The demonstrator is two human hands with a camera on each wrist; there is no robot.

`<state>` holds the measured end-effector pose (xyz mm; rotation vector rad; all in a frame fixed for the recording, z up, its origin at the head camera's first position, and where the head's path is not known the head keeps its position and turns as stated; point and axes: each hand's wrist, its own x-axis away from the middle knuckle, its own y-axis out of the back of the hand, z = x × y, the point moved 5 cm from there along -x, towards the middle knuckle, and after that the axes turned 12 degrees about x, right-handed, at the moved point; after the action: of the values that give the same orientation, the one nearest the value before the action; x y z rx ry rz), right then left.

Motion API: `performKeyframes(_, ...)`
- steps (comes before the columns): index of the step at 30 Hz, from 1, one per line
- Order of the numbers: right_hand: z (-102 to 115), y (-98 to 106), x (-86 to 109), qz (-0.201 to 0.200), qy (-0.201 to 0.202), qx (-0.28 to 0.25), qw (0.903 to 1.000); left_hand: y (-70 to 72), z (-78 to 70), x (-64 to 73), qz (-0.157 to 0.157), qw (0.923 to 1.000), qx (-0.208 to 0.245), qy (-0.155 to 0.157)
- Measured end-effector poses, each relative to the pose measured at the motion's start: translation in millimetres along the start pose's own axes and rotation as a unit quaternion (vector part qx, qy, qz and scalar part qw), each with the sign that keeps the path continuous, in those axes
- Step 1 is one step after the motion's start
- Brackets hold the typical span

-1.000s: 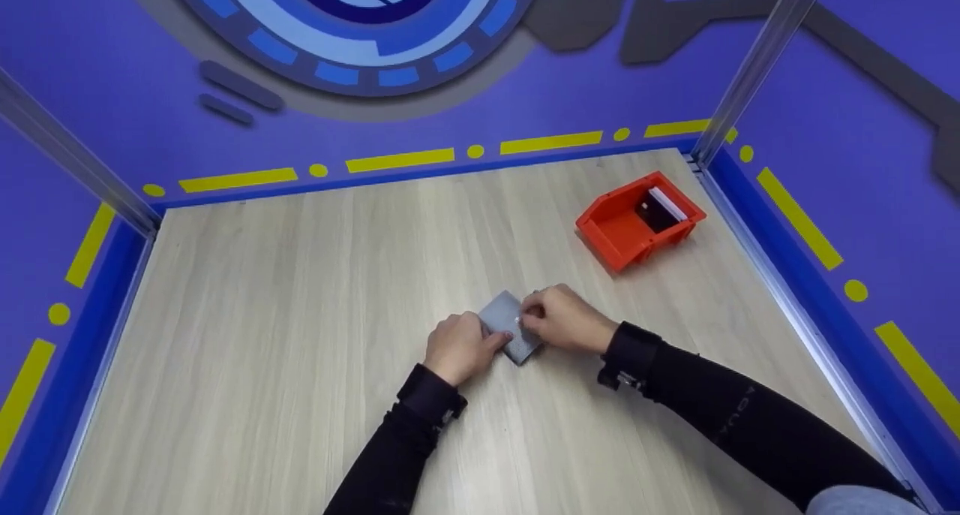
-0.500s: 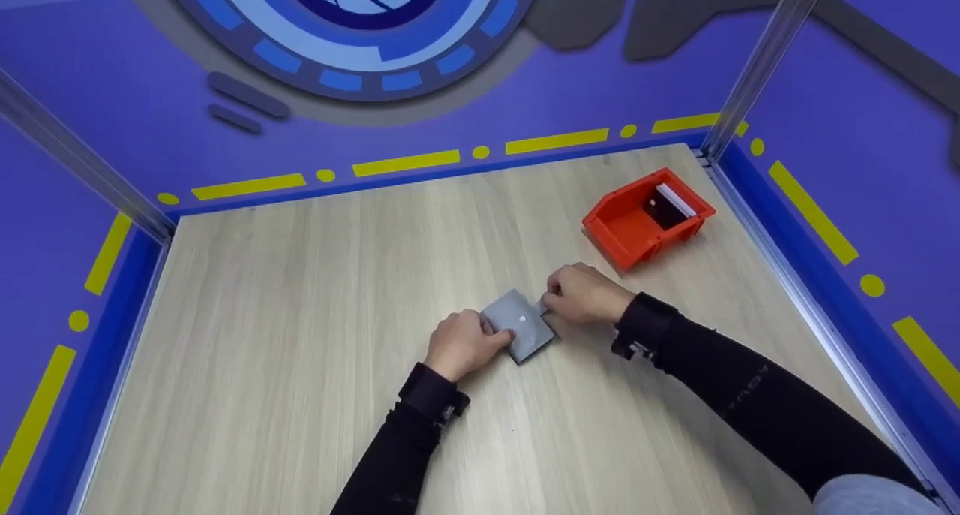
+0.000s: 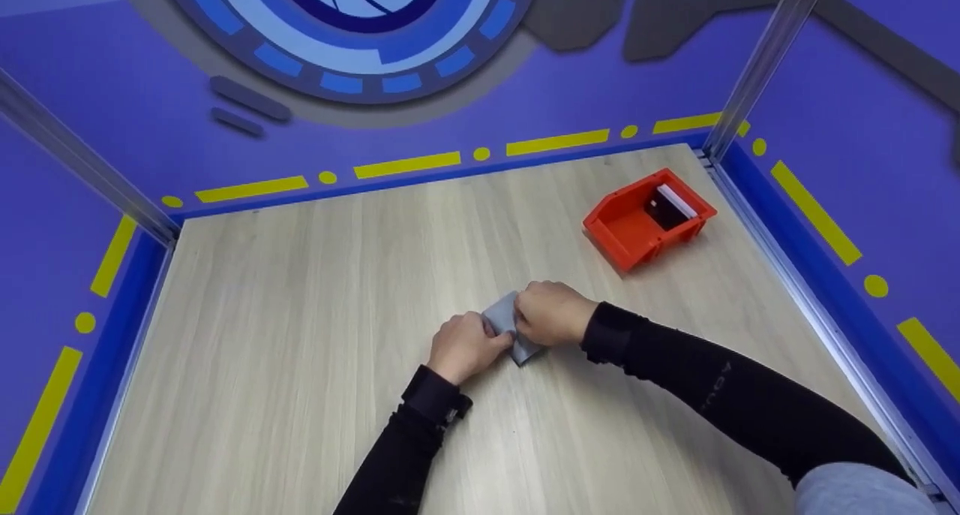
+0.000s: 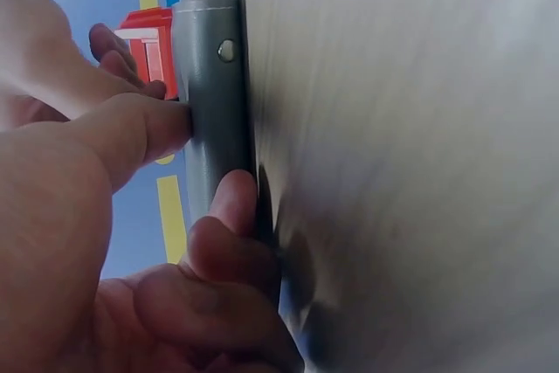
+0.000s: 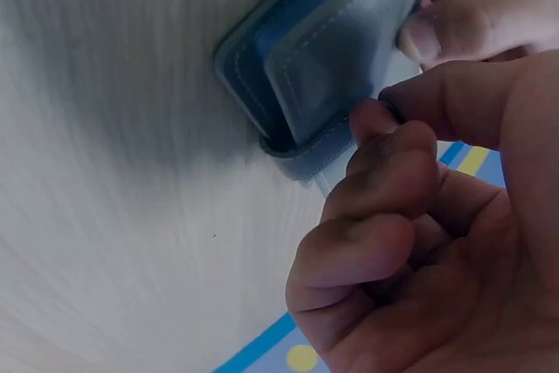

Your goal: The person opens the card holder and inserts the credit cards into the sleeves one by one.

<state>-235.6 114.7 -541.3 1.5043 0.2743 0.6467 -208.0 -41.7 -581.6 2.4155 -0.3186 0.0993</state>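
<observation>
A grey stitched leather wallet (image 3: 501,312) lies at the middle of the table, between both hands. My left hand (image 3: 463,347) grips its left side, thumb on top and fingers low along the edge. A round metal snap (image 4: 226,51) shows on the wallet's edge in the left wrist view. My right hand (image 3: 553,314) is over the wallet's right part and hides much of it. In the right wrist view, the two leather covers stand slightly apart, and a strap (image 5: 306,159) curves round their edge. The right thumb and forefinger pinch the strap's end.
A red-orange open bin (image 3: 626,233) stands at the back right of the wooden table (image 3: 300,312), with a dark and white item (image 3: 667,207) inside. Purple-blue panels (image 3: 420,117) with yellow marks and metal posts (image 3: 765,64) close in the back and sides.
The right hand first drew the strap out to the right of the wallet, then brought it back left over the top. The left hand has kept its grip in nearly the same place.
</observation>
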Motion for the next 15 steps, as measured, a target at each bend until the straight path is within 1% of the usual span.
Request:
performKeyframes(3, 0, 1, 1.4, -0.010, 0.000, 0.011, 0.9999, -1.4, -0.6, -0.7, 0.000, 1.0000, 0.005, -0.001)
performKeyframes(7, -1, 3, 4.3, -0.017, 0.005, 0.010, 0.9998, -1.1, 0.7, -1.3, 0.005, 0.9999, 0.007, 0.008)
performKeyframes(11, -2, 3, 5.9, -0.007, 0.007, -0.015, 0.9998, 3.9, 1.8, -1.3, 0.002, 0.9999, 0.007, 0.008)
performKeyframes(15, -1, 0, 6.1, 0.004, -0.008, -0.047, 0.9989, 9.2, 2.7, -2.4, 0.003, 1.0000, 0.008, 0.004)
